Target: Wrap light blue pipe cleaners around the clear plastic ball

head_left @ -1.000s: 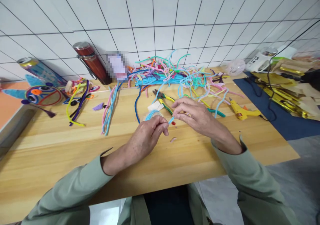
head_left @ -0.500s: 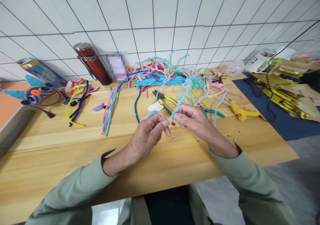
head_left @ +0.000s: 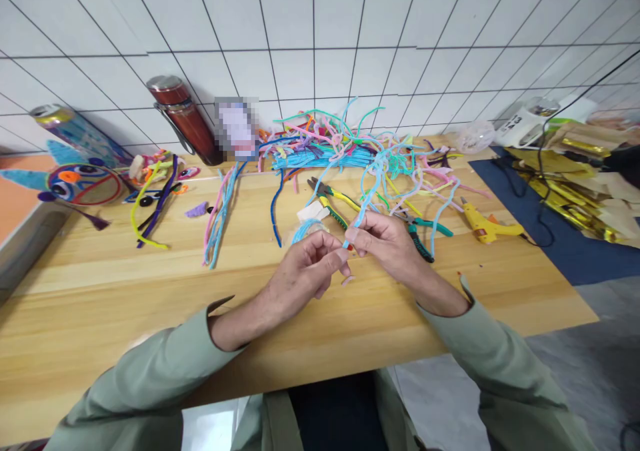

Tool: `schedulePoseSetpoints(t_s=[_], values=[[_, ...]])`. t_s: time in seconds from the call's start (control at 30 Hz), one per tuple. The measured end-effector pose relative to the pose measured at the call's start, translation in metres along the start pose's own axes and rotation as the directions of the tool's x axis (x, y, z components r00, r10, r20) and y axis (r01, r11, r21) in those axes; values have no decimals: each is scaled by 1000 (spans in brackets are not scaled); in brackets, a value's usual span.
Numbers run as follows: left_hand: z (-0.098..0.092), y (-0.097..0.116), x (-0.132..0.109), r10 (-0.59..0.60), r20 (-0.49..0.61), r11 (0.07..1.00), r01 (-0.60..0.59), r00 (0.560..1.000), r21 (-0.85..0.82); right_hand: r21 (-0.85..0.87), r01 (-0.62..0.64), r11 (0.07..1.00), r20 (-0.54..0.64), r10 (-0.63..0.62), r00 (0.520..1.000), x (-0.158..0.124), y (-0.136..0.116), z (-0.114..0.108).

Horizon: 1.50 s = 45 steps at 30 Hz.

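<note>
Wooden tabletop (head_left: 150, 317) | light-blue pipe cleaner (head_left: 366, 202) runs from left hand (head_left: 307, 267) up through right hand (head_left: 389, 243) | both hands pinching it

wooden table (head_left: 150, 291) | yellow-handled pliers (head_left: 325, 192) | yellow glue gun (head_left: 487, 228) | flask (head_left: 186, 121)

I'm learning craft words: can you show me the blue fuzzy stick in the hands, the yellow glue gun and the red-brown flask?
Blue fuzzy stick (head_left: 367, 201): head view, on its upward stretch.
Yellow glue gun (head_left: 481, 228): head view, on its body.
Red-brown flask (head_left: 192, 129): head view, on its side.
</note>
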<state>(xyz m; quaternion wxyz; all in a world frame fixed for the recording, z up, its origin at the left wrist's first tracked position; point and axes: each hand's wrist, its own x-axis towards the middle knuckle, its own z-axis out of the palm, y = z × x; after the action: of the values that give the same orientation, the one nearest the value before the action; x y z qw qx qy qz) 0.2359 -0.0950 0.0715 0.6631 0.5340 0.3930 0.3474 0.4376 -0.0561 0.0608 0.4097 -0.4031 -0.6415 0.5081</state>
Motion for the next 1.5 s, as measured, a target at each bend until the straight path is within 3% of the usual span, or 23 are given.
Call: schedulePoseSetpoints(t_s=[0.1, 0.27, 0.67, 0.97, 1.13, 1.2, 1.27, 1.3, 1.37, 1.4, 1.43, 1.5], values=[[1, 1, 0, 11, -10, 1000, -11, 1000, 12, -9, 14, 1000, 9, -14, 1000, 0, -1, 0], [4, 0, -5, 135, -85, 990, -132, 987, 43, 71, -6, 997, 26, 4, 1000, 0, 1, -1], [5, -5, -10, 230, -13, 972, -229, 973, 56, 326, -127, 937, 81, 106, 991, 5, -3, -2], [6, -7, -11, 320, -3, 942, -318, 947, 103, 466, -120, 877, 15, 128, 992, 9, 4, -3], [8, -5, -11, 321, 6, 940, -319, 947, 118, 452, -154, 879, 92, 126, 988, 9, 3, -2], [3, -4, -14, 327, -2, 931, -322, 945, 174, 423, -141, 895, 70, 123, 990, 12, 3, -5], [-9, -6, -18, 404, -74, 877, -363, 912, 313, 409, -110, 906, 4, 119, 993, 17, 5, -9], [-18, -10, -21, 479, -137, 821, -387, 867, 419, 404, -98, 910, -34, 122, 992, 20, 8, -13], [-39, -21, -26, 652, -228, 663, -398, 723, 634, 381, -100, 919, -102, 149, 984, 29, 17, -20], [-49, -28, -27, 684, -244, 619, -370, 687, 693, 365, -113, 924, -124, 168, 978, 34, 22, -23], [-59, -37, -27, 671, -259, 613, -325, 695, 720, 347, -129, 929, -138, 186, 973, 38, 27, -26], [-73, -57, -24, 562, -276, 664, -226, 780, 713, 308, -147, 940, -151, 201, 968, 47, 37, -30]])
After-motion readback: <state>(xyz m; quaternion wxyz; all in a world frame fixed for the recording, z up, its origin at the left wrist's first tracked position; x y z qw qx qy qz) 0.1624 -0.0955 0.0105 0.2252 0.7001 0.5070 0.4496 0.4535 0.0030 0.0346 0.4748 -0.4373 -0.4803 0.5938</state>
